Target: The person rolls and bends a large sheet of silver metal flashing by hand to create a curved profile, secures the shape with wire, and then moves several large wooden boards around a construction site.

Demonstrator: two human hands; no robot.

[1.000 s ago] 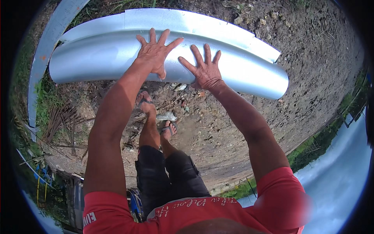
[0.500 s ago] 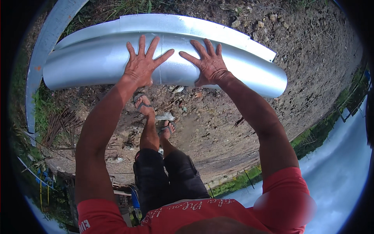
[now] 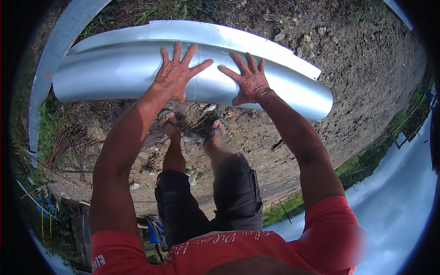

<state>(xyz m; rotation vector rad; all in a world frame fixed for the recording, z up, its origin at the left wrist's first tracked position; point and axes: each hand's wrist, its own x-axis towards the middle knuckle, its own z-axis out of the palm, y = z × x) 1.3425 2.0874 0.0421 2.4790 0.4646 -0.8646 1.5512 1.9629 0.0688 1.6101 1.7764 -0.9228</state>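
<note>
A long, shiny silver metal sheet [image 3: 114, 71], curved into a roll, lies across the ground in front of me. Along its far side runs a flatter, lighter strip of sheet metal [image 3: 220, 36], and a thin seam line crosses the roll near the middle. My left hand [image 3: 176, 75] rests on the roll just left of that seam, fingers spread wide. Right of the seam, my right hand [image 3: 250, 80] presses flat on the same surface with its fingers apart. Both thumbs point downward or inward along the near side.
A grey metal beam [image 3: 43, 78] with rusty spots curves along the left. Thin rusty rods [image 3: 68, 146] lie below it among weeds. My sandalled feet [image 3: 215, 133] stand on stony soil [image 3: 256, 151] close to the roll. Grass [image 3: 165, 11] grows beyond it.
My right foot has stepped to the right, so my legs stand wider apart. Both hands stay spread on the metal roll, and the view has shifted slightly.
</note>
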